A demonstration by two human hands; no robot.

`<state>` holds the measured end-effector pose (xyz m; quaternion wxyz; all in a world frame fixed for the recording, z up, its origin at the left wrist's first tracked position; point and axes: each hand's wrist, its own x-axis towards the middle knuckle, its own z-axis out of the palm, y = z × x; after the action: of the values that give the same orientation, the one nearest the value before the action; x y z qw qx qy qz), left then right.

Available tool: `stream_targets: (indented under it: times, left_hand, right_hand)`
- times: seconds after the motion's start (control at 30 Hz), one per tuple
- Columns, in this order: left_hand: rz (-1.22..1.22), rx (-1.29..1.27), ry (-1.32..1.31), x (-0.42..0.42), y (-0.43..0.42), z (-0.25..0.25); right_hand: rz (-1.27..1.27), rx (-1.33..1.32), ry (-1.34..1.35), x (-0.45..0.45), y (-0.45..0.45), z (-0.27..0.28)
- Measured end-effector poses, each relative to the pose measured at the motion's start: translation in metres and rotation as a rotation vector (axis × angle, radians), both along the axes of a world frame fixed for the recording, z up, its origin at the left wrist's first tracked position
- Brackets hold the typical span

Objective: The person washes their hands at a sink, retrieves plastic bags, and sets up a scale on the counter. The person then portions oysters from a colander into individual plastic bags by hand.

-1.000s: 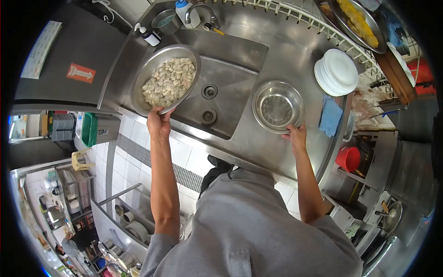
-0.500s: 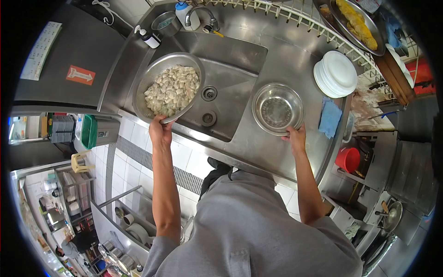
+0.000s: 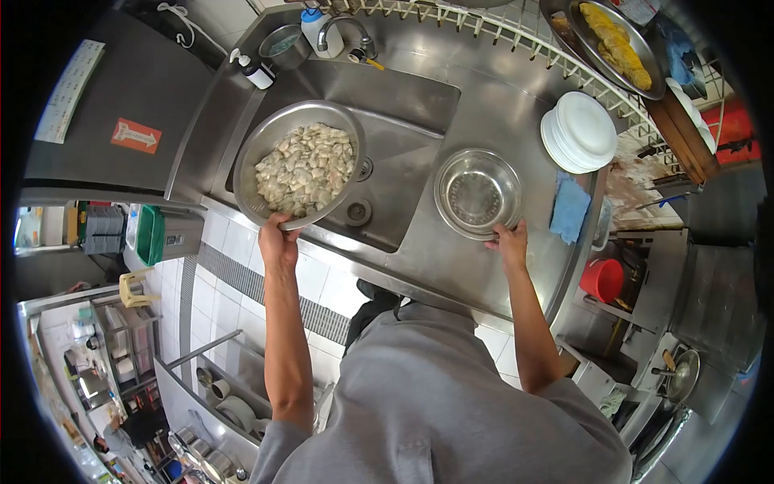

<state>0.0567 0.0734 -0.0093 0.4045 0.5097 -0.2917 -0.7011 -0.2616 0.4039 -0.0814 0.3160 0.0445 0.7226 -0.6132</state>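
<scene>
- The left hand (image 3: pixel 280 242) pinches the near rim of a wide metal colander (image 3: pixel 255 145), fingers curled at the edge; the colander lies straight ahead of that hand and slightly to both sides of it, over the left part of the sink (image 3: pixel 407 157).
- The colander is nearly round, so it has no clear long axis; pale, rounded pieces of food (image 3: pixel 305 169) are heaped inside. Whether its base touches the sink floor is hard to tell from above.
- The right hand (image 3: pixel 511 244) grips the near right edge of a smaller metal bowl (image 3: pixel 452 176) between thumb and fingers. The bowl sits on the steel tabletop (image 3: pixel 476 105) to the right of the sink, ahead and a little to the left of that hand.
- The sink's right edge runs between the two vessels, which are apart; the left hand is the nearer one to the colander.
- Beyond the bowl to the right are stacked white plates (image 3: pixel 588 129), with a blue cloth (image 3: pixel 570 208) just beside them.
- Compared with the earlier frames, the colander has shifted rightward over the sink, its rim now covering part of the farther drain (image 3: pixel 367 168). The bowl has hardly moved against the tabletop.
</scene>
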Motion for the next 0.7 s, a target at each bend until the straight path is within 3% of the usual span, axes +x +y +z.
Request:
stream_targets:
  times: [0.27, 0.33, 0.4, 0.5, 0.53, 0.6, 0.67, 0.7]
  left_hand:
    - [-0.041, -0.011, -0.003, 0.000, 0.004, -0.011]
    - [-0.171, -0.042, -0.013, 0.003, 0.010, -0.002]
    - [-0.125, -0.059, -0.073, -0.015, 0.029, 0.020]
    - [-0.150, -0.063, -0.090, -0.032, 0.041, 0.013]
    - [-0.046, -0.077, -0.075, -0.054, 0.056, 0.022]
    - [-0.157, -0.050, -0.053, -0.072, 0.073, 0.017]
    - [-0.373, -0.036, -0.156, -0.085, 0.078, -0.007]
    - [-0.427, -0.055, -0.172, -0.097, 0.085, -0.009]
  right_hand:
    - [-0.076, 0.038, 0.103, 0.002, 0.000, -0.008]
    - [-0.104, 0.112, 0.189, -0.002, -0.001, 0.001]
    - [-0.117, 0.185, 0.266, -0.012, 0.001, 0.002]
    - [-0.080, 0.141, 0.282, -0.034, 0.005, -0.018]
    - [-0.073, 0.079, 0.271, -0.041, 0.003, -0.019]
    - [-0.058, 0.015, 0.264, -0.048, 0.002, -0.012]
    - [-0.058, -0.112, 0.015, -0.051, 0.002, 0.017]
    - [-0.055, -0.112, 0.018, -0.049, 0.001, 0.032]
